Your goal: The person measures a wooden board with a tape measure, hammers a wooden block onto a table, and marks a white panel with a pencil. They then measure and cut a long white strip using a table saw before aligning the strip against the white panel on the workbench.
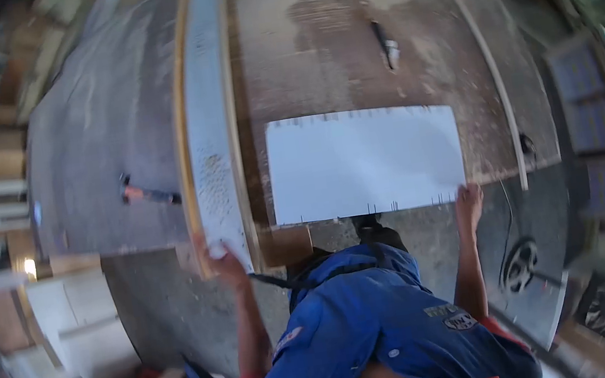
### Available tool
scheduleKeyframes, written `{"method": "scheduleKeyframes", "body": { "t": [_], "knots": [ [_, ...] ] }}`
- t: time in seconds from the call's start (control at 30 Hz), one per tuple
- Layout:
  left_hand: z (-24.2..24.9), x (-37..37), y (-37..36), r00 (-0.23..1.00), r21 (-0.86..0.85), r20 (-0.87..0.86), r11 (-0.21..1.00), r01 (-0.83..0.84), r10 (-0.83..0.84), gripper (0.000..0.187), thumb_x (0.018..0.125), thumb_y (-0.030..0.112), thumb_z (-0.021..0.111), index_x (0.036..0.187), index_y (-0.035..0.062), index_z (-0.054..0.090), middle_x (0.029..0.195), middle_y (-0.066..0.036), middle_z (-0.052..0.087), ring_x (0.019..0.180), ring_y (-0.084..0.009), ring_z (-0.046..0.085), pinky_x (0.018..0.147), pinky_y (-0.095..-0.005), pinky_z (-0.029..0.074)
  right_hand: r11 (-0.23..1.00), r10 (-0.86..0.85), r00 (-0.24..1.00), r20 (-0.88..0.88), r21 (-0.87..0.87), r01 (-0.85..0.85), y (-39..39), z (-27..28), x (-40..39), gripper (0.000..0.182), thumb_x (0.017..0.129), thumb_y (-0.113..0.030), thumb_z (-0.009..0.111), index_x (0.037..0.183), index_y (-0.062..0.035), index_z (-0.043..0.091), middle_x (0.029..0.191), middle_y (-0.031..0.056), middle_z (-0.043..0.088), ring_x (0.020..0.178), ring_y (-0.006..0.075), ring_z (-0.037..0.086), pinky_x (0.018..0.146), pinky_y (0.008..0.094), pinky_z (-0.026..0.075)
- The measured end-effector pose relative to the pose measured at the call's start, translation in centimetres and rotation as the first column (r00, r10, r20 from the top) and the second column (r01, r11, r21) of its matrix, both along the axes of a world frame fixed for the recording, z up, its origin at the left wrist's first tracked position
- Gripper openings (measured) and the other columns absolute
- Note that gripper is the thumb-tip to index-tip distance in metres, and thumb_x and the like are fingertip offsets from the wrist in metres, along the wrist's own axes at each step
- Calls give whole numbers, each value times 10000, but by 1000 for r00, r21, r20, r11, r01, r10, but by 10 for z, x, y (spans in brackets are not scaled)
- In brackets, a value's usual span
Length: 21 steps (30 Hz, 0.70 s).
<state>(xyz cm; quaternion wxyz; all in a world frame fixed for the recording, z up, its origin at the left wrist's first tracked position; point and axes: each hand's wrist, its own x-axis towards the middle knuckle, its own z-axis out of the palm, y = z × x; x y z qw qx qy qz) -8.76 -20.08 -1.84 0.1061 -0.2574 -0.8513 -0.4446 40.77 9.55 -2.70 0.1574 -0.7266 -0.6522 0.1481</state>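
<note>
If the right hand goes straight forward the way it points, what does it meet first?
Probably the white panel: the right hand already rests at its near right corner, fingers pointing up the workbench. Depth is unclear.

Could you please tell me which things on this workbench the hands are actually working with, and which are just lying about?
In hand:
left hand on the long white strip
right hand at the white panel

Lying about:
hammer
pen-like tool
thin batten

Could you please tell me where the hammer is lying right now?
In the head view, the hammer lies on the grey board, left of the long white strip near the left hand.
</note>
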Motion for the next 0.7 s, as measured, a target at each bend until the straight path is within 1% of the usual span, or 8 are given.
{"method": "scheduleKeyframes", "body": {
  "t": [0.03,0.2,0.33,0.43,0.53,0.57,0.63,0.7],
  "knots": [
    [-10,7,20,933,6,15,933,360,-360,548,877,72,618,1366,-41,398,1436,-240,392,1338,-363,375,1105,-434,291,1000,16,996,-83,22,-15,3,-10,10,288,896,-233,621,1079,-20,555,1014,165,588,952,345,552,827,427,472],
    [-1,93,114,880,-79,282,905,419,-383,847,744,167,711,1442,-38,277,1407,-302,384,1337,-428,349,1121,-462,278,965,-185,810,-557,-257,44,22,-57,46,294,940,-283,589,1087,-29,562,947,117,615,760,245,623,579,337,509],
    [15,88,124,926,-377,370,899,223,-75,813,726,295,722,1399,6,368,1331,-293,476,1221,-440,464,1034,-449,396,867,-495,159,-854,-496,38,21,-6,31,389,908,-317,640,1194,-64,566,1074,97,635,814,233,656,513,305,500],
    [32,54,125,810,-306,583,942,141,69,718,773,260,727,1357,-30,429,1261,-281,543,1190,-299,534,974,-414,428,899,-405,348,-846,-437,-16,35,34,31,437,901,-340,647,1237,-75,557,1130,100,621,883,238,646,603,347,528],
    [2,18,123,397,-85,854,665,742,-335,492,925,297,578,1291,-26,516,1191,-110,619,1102,-145,557,923,-318,450,956,-206,185,-961,-238,-172,56,48,42,472,895,-338,649,1270,-70,543,1196,108,596,972,239,622,721,392,533],
    [-9,18,103,533,-107,654,631,768,-537,442,969,320,513,1256,-13,551,1156,-84,633,1094,-137,566,904,-282,459,958,-202,159,-966,-229,-172,55,57,36,484,894,-323,656,1276,-51,538,1223,108,591,1028,238,607,774,385,531],
    [1,34,81,103,531,815,805,264,-571,431,971,334,520,1249,7,562,1161,-88,624,1095,-136,569,894,-279,472,970,-153,110,-982,-170,-172,55,81,9,525,890,-327,658,1303,-35,518,1272,114,568,1118,244,571,870,393,508],
    [104,39,63,12,426,902,893,143,-432,404,969,304,537,1245,11,565,1167,-93,621,1074,-142,582,893,-299,483,987,-81,115,-990,-95,-129,53,108,-27,627,893,-379,647,1364,-13,458,1357,136,500,1247,270,476,1021,424,410]
  ]
}}
